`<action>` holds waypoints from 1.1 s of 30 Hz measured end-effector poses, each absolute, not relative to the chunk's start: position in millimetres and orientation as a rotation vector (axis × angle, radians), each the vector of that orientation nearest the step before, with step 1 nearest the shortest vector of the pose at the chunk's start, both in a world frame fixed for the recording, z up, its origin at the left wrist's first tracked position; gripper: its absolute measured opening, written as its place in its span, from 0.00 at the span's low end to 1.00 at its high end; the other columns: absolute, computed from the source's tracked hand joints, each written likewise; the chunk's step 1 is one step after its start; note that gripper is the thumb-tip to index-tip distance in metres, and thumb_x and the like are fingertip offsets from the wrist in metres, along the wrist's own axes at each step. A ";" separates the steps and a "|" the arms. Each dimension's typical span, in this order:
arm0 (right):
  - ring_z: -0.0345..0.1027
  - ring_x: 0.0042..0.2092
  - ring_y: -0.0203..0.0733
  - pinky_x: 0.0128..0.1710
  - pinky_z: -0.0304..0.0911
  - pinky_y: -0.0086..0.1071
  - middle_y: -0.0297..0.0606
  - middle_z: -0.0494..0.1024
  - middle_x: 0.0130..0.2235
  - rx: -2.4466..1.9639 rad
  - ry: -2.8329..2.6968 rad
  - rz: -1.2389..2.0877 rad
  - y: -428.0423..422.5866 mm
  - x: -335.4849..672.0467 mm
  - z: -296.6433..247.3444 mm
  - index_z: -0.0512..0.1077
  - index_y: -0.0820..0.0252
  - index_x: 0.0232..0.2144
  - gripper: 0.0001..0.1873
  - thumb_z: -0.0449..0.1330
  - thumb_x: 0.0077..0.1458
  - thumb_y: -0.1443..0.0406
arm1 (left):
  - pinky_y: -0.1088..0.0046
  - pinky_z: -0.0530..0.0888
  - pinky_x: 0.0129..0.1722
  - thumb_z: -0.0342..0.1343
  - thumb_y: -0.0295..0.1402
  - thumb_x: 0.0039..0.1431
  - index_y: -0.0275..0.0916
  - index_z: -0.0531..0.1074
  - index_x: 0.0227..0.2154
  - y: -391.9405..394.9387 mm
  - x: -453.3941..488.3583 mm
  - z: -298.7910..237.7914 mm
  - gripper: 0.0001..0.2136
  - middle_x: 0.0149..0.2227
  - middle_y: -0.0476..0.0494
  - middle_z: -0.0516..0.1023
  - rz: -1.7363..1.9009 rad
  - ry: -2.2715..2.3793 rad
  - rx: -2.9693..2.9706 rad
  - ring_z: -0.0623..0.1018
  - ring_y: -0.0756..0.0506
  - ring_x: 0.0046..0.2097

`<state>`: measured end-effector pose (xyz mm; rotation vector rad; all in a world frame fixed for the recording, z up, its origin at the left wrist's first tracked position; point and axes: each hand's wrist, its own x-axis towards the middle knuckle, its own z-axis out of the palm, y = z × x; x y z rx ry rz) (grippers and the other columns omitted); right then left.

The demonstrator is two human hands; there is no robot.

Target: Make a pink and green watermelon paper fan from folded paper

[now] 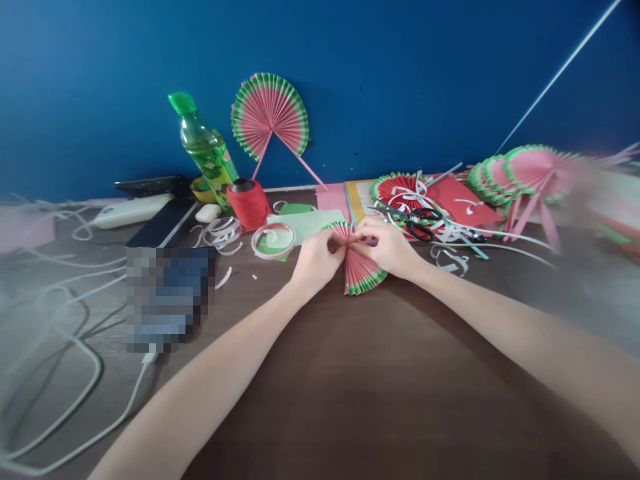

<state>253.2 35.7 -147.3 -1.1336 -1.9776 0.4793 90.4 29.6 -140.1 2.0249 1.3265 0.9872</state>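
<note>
Both hands on one pleated paper fan [364, 273], right of the red thread spool [249, 207] and a bit nearer the person, over the desk [360, 380]. Left hand [320, 257]: grip pinching the fan's middle. Right hand [391, 247]: grip pinching the same spot, fingertips nearly meeting.

Progress, as I judge it: pleating done, fan gathered at centre, both ends partly fanned out. Not done: ends not joined into a round, no sticks visible on it. Anything tied or glued at the centre: can't tell, fingers cover it.

For comparison, an opened fan with two sticks [270, 110] stands behind the spool, against the wall. More opened fans [537, 170] sit far right of the spool. Scissors [406, 217] right of the spool, unheld.
</note>
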 end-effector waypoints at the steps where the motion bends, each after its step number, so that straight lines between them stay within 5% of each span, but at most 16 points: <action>1: 0.63 0.33 0.38 0.33 0.58 0.34 0.36 0.70 0.29 -1.142 -1.980 0.453 35.3 253.1 -147.1 0.73 0.60 0.24 0.05 0.59 0.49 0.66 | 0.73 0.71 0.33 0.53 0.23 0.48 0.37 0.68 0.24 29.7 90.4 -140.0 0.03 0.26 0.49 0.75 0.986 1.328 2.023 0.74 0.50 0.29; 23: 0.62 0.31 0.36 0.34 0.57 0.34 0.35 0.72 0.28 -1.171 -2.026 0.740 40.2 265.2 -138.0 0.69 0.60 0.23 0.12 0.60 0.48 0.57 | 0.72 0.72 0.36 0.54 0.22 0.48 0.37 0.69 0.24 30.1 89.7 -140.1 0.04 0.28 0.49 0.76 0.976 1.302 2.009 0.74 0.51 0.30; 33: 0.63 0.32 0.37 0.37 0.57 0.34 0.35 0.72 0.29 -1.129 -2.035 0.767 44.5 269.2 -141.5 0.69 0.60 0.23 0.07 0.59 0.48 0.62 | 0.73 0.71 0.35 0.54 0.23 0.48 0.38 0.69 0.24 31.8 89.0 -141.4 0.03 0.28 0.49 0.76 0.977 1.294 1.978 0.74 0.51 0.30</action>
